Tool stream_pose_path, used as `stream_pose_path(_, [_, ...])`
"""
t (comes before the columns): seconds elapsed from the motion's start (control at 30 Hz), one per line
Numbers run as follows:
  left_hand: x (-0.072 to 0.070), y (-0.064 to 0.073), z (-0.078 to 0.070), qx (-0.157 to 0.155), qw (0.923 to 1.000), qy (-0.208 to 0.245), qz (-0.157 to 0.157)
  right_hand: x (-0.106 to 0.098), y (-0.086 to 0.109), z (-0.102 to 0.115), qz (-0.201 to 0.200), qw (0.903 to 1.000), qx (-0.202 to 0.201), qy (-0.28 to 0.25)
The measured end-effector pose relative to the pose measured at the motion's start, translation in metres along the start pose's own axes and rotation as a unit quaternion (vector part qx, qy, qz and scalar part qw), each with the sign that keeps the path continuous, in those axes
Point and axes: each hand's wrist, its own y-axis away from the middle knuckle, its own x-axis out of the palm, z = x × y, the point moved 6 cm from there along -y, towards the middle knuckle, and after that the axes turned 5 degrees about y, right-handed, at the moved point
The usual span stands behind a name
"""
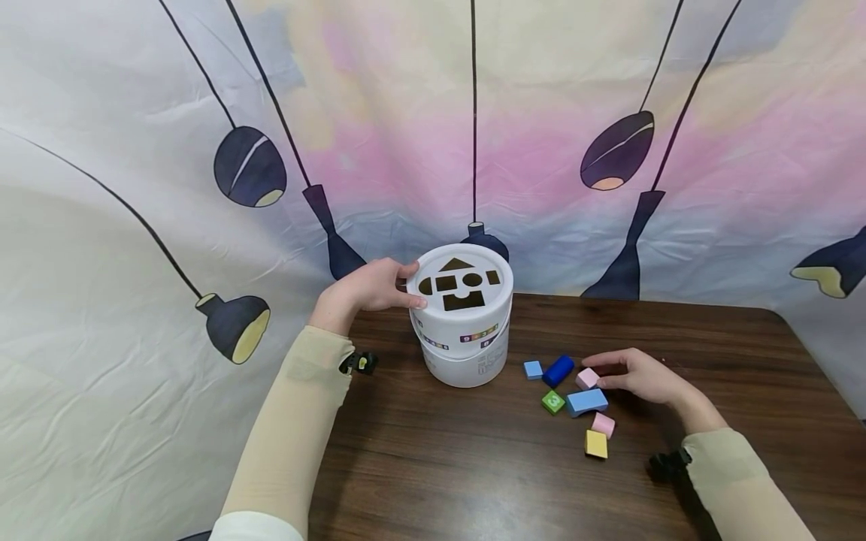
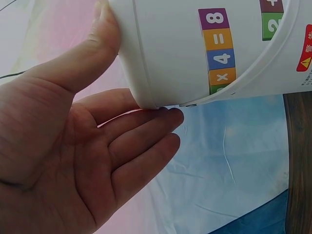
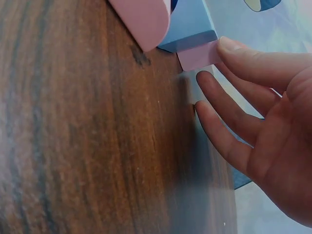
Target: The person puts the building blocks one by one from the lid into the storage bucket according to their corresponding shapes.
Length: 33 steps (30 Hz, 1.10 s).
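Note:
A white bucket [image 1: 462, 368] stands on the table, its lid [image 1: 497, 289] cut with shaped holes. My left hand [image 1: 368, 289] holds the lid's left edge, thumb and fingers spread around the rim. In the left wrist view the thumb [image 2: 100, 41] presses the lid while the other fingers lie against the side. My right hand [image 1: 643, 376] pinches a pink block [image 1: 587, 378] between thumb and index finger. In the right wrist view that pink block [image 3: 199, 56] is partly hidden behind a blue arch-like block [image 3: 190, 27]; the other fingers extend loosely.
Around the right hand lie a light blue square block [image 1: 533, 370], a dark blue cylinder [image 1: 558, 371], a green numbered block [image 1: 552, 402], a light blue block [image 1: 587, 402], a pink rounded block [image 1: 604, 425] and a yellow block [image 1: 596, 444]. A printed curtain [image 1: 419, 150] hangs behind the table [image 1: 440, 466].

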Motion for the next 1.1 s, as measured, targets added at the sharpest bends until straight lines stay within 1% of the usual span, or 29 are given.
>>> stream_pose_path(0.13, [0.0001,0.0002,0.0005,-0.002,1.0000,0.003,0.001,0.0018,-0.0007,0.0029,0.006,1.0000,-0.005,0.002])
stream_pose_path(0.3, [0.0004,0.0009,0.0004,-0.005,1.0000,0.007,0.003,0.0017,-0.0010,0.0071,0.016,0.9998,-0.008,-0.007])
stream_pose_path(0.47, [0.0005,0.0012,-0.0002,-0.005,1.0000,0.008,0.004,0.0022,-0.0010,0.0070,0.023,0.9997,-0.009,0.000])
stream_pose_path(0.9, [0.0007,-0.0003,0.0022,-0.006,1.0000,0.006,0.002,0.0015,-0.0008,0.0050,0.018,0.9998,-0.013,0.000])
stream_pose_path(1.1, [0.0017,-0.0011,0.0027,-0.007,1.0000,0.005,0.003,0.0023,-0.0009,0.0041,0.015,0.9999,-0.008,-0.002])
